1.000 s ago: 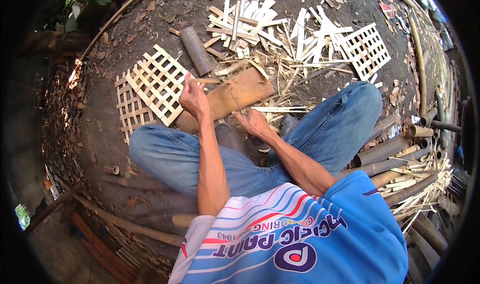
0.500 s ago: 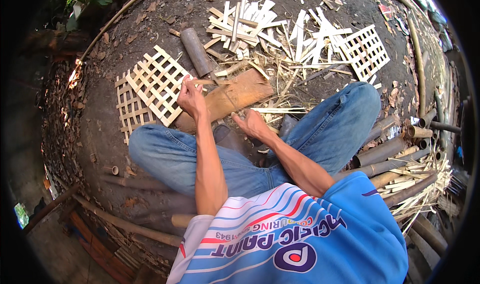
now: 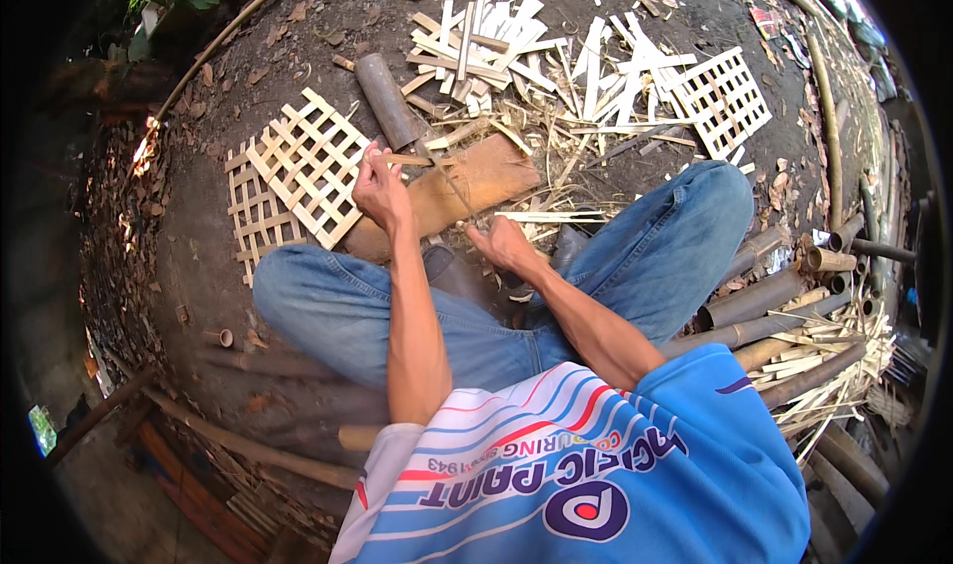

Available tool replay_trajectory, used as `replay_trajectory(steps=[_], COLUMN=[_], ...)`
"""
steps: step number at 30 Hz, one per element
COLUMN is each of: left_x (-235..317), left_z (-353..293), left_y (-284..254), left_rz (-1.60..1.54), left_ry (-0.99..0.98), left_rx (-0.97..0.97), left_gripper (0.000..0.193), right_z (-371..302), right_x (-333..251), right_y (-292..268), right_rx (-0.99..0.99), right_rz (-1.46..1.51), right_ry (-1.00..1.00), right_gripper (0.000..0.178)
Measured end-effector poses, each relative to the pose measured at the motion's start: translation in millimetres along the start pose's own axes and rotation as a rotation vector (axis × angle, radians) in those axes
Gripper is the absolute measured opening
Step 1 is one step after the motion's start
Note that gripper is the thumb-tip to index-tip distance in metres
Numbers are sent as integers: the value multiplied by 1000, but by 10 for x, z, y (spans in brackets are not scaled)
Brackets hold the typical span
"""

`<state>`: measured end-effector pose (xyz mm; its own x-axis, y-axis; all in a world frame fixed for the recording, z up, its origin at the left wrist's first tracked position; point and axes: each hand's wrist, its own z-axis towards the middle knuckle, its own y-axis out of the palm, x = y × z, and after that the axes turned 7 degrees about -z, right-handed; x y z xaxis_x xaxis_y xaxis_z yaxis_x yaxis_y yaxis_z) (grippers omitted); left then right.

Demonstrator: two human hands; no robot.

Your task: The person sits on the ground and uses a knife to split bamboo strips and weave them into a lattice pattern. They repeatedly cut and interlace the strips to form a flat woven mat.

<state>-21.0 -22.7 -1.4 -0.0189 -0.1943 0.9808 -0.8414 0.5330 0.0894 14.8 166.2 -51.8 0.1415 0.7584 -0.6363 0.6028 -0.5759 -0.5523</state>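
A narrow bamboo strip (image 3: 409, 160) sits at the far edge of the flat wooden board (image 3: 488, 175), pinched firmly in the left hand's (image 3: 382, 190) grip; the right hand (image 3: 503, 243) seems closed round a thin knife (image 3: 458, 191), though its handle is hidden. A shallow blade angle and light, even pressure should suit this step, fingers clear of the cutting edge. The strip looks stiff, the board smooth and orange-brown, the woven lattice (image 3: 306, 172) left of the hand pale and square-holed
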Motion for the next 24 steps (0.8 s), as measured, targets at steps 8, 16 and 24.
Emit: replay_trajectory(steps=[8,16,24], left_x=[-812,-51,983], left_z=[91,-25,-466], left_y=[-55,313,71], left_rz=[312,-198,-91], left_ry=[-76,-247,-329], left_rx=[-115,-303,-533], left_gripper=[33,24,24], right_z=[115,116,-108], right_x=[-36,107,-589], right_y=[38,-165,-993], right_rx=[-259,-36,153], right_rz=[219,203,-39], right_ry=[158,23,-399], right_gripper=[58,42,28])
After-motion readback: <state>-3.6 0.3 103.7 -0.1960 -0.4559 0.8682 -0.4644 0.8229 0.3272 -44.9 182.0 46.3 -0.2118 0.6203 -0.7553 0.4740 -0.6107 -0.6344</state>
